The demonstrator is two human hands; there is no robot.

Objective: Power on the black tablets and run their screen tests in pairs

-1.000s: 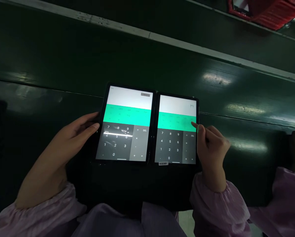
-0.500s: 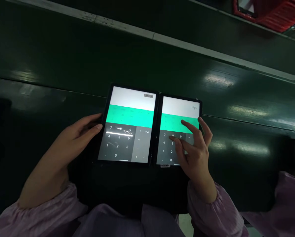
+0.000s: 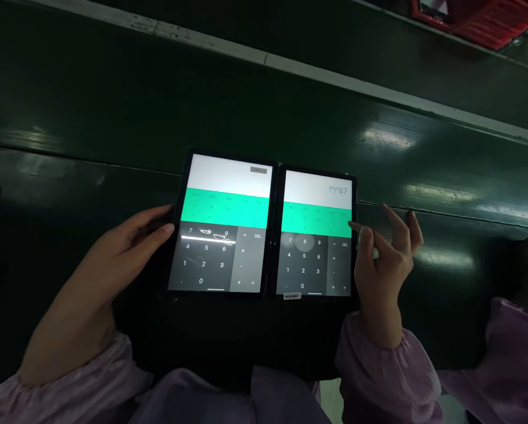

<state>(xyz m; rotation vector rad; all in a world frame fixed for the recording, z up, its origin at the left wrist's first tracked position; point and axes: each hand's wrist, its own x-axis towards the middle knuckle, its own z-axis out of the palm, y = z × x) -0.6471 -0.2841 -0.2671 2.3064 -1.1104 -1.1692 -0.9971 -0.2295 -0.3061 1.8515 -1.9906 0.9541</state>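
Observation:
Two tablets stand side by side with lit calculator screens, the left tablet (image 3: 219, 227) and the right tablet (image 3: 314, 232). My left hand (image 3: 133, 244) grips the left tablet's outer edge, thumb at the front and fingers partly hidden. Over the right edge of the right tablet hovers my right hand (image 3: 387, 256), holding nothing. Its index finger points at the screen's edge and the other fingers are spread. Digits 87 now show in the right tablet's white display, and a pale circle surrounds its 8 key. A small white label sits at that tablet's lower edge.
The dark green work surface (image 3: 126, 112) has a light strip (image 3: 264, 58) running across it. Beyond that strip, at the upper right, lies a red basket-like container (image 3: 488, 23). Another person's purple sleeve (image 3: 511, 353) is at the right edge.
My right hand has lifted off the right tablet's keys and moved right to its edge. Characters 87 have appeared in that display. My left hand stays on the left tablet.

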